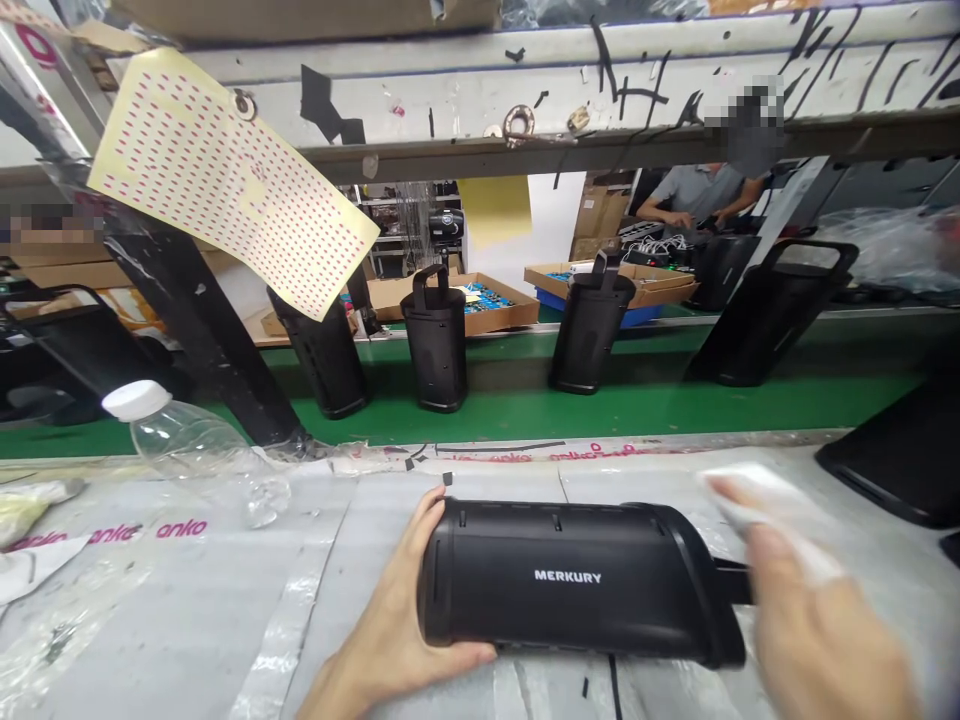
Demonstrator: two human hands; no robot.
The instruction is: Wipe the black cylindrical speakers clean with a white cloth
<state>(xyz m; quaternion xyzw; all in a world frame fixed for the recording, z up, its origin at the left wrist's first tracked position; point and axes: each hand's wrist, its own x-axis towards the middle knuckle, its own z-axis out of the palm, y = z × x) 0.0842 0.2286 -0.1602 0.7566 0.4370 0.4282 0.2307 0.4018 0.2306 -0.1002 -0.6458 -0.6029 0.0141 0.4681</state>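
Note:
A black oblong device (570, 590) with a MERKURY label lies on its side on the covered bench, its handle at the right end. I cannot tell what kind of device it is. My left hand (405, 610) grips its left end, thumb along the lower edge and fingers behind the end. To the right, my right hand (814, 600), blurred by motion, holds a white cloth (776, 510) just beyond the device's right end. The hand partly covers the handle; whether it touches it is unclear.
Behind the bench, several similar black devices (436, 350) stand on a green conveyor (502, 365). An empty plastic bottle (195, 440) leans at left. A yellow sticker sheet (232, 180) hangs from the frame. A co-worker (697, 195) sits across, near cardboard trays (499, 318).

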